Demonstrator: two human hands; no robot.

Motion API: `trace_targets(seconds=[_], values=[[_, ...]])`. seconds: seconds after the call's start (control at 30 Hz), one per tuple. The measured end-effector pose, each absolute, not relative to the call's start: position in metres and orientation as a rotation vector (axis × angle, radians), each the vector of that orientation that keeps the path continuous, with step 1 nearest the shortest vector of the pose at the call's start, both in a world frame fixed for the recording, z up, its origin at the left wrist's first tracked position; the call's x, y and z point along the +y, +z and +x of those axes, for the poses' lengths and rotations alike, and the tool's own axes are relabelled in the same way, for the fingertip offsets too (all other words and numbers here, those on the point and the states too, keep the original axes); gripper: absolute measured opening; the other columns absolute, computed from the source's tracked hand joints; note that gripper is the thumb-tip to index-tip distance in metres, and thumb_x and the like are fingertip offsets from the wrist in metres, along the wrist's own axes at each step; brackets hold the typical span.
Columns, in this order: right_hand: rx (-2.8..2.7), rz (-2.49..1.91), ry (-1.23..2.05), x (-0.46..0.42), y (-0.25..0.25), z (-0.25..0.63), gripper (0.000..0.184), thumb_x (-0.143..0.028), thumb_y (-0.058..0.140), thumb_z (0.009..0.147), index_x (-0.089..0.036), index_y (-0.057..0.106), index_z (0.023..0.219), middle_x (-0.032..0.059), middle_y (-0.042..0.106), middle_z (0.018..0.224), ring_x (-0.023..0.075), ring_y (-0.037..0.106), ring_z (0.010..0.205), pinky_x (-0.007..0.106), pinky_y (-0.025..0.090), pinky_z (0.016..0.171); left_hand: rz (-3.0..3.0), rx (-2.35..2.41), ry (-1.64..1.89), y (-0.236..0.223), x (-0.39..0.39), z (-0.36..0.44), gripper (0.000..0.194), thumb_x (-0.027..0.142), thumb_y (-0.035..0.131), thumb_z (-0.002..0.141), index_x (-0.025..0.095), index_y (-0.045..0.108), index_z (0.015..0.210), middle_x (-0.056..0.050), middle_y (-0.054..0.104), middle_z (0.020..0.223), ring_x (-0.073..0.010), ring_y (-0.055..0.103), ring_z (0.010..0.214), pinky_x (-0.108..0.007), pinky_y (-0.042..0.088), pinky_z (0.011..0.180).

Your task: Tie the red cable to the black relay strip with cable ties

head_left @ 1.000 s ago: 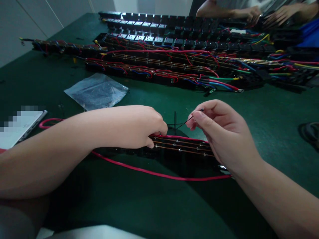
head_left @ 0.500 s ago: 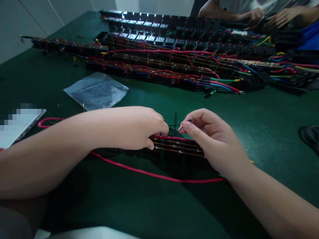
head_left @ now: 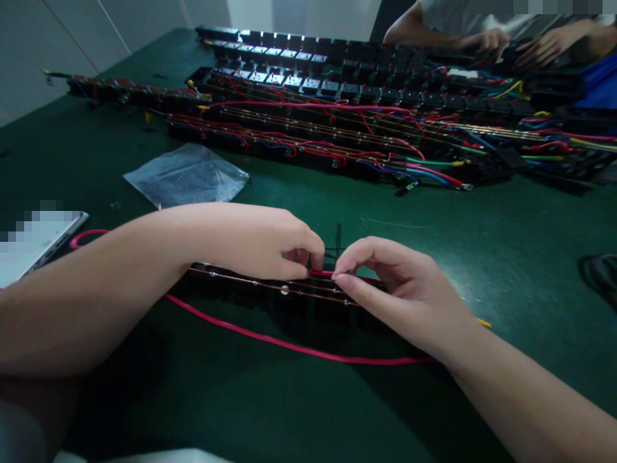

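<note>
A long black socket strip (head_left: 270, 292) with copper bars lies in front of me on the green table (head_left: 506, 225). A red wire (head_left: 289, 346) loops along its near side. My left hand (head_left: 260, 241) rests on the strip, fingers curled and pinching at the red wire and a thin black cable tie (head_left: 338, 238) that sticks up behind. My right hand (head_left: 400, 289) meets it from the right, thumb and forefinger pinched on the tie's end just above the strip.
Several wired socket strips (head_left: 337, 122) with red, blue and green leads lie in rows across the far table. A clear plastic bag (head_left: 187, 175) sits at left, a white device (head_left: 38, 241) at the left edge. Another person's hands (head_left: 520, 42) work at the far right.
My right hand has come down and leftward from a raised pull on the tie until its fingertips meet my left hand. The left hand has lifted slightly, uncovering more copper bar.
</note>
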State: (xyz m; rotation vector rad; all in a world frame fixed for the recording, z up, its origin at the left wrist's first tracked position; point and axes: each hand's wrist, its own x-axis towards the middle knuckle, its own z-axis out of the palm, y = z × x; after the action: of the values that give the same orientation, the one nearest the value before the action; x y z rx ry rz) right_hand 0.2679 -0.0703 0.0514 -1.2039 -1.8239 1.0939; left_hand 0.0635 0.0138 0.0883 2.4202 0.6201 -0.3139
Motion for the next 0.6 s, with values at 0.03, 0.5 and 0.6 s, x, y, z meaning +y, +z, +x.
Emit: trace_targets(seconds=[0.03, 0.5, 0.6], values=[[-1.845, -1.19, 1.095, -0.07, 0.051, 0.268, 0.003, -0.024, 0.065, 0.085, -0.022, 0.065, 0.082, 0.0022, 0.067, 0.079, 0.0164, 0.062, 0.073, 0.028, 0.05, 0.063, 2.397, 0.627, -0.29, 0.086, 0.016, 0.065, 0.021, 0.028, 0.049, 0.091, 0.03, 0.068, 0.101, 0.003, 0.07, 0.096, -0.0134, 0.062, 0.081, -0.023, 0.041, 0.067], [-2.032, -1.069, 1.047, -0.068, 0.049, 0.271, 0.006, -0.015, 0.064, 0.081, -0.021, 0.065, 0.08, 0.0029, 0.067, 0.082, 0.0168, 0.063, 0.077, 0.031, 0.05, 0.07, 2.355, 0.861, -0.109, 0.058, 0.004, 0.076, 0.029, 0.03, 0.041, 0.094, 0.02, 0.064, 0.081, 0.0, 0.067, 0.077, -0.0128, 0.056, 0.065, -0.024, 0.033, 0.055], [-2.066, -1.054, 1.027, -0.069, 0.05, 0.272, 0.007, -0.015, 0.065, 0.08, -0.021, 0.065, 0.08, 0.0028, 0.068, 0.081, 0.017, 0.063, 0.076, 0.031, 0.05, 0.069, 2.332, 0.87, -0.006, 0.054, 0.005, 0.074, 0.031, 0.032, 0.039, 0.095, 0.019, 0.064, 0.082, 0.001, 0.066, 0.077, -0.0125, 0.055, 0.067, -0.025, 0.035, 0.058]])
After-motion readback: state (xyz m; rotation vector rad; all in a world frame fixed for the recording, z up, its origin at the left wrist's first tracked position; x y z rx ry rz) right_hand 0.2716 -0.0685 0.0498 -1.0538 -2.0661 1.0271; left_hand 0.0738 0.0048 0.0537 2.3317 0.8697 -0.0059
